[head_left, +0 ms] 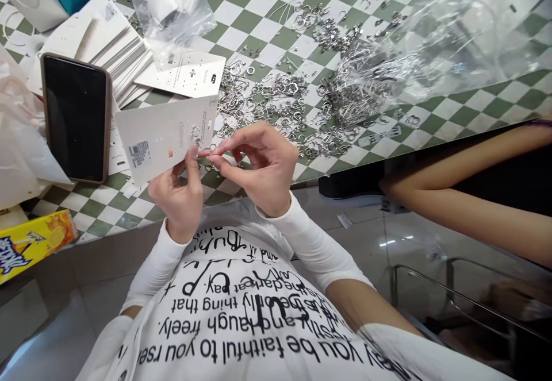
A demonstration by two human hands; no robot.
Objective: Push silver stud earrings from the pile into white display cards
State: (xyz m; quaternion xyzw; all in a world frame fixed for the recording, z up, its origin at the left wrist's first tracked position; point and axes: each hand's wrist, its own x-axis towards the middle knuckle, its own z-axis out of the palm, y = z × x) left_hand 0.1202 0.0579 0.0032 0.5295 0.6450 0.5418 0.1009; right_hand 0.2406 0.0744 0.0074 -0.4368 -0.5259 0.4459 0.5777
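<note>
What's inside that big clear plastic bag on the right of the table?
Silver metal hooks and rings show through the clear plastic bag, with a green-and-white checkered tabletop beneath. Glare hides how many pieces lie inside.

Top: white short-sleeved T-shirt [241, 306]
Print: large black English lettering [224, 346], mixed fonts, across the front
Forearms: snug white arm sleeves [314, 249], plain, no markings

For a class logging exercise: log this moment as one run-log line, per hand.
left hand: holds display card | right hand: fingers pinch metal piece by card | nearby: silver findings
</note>
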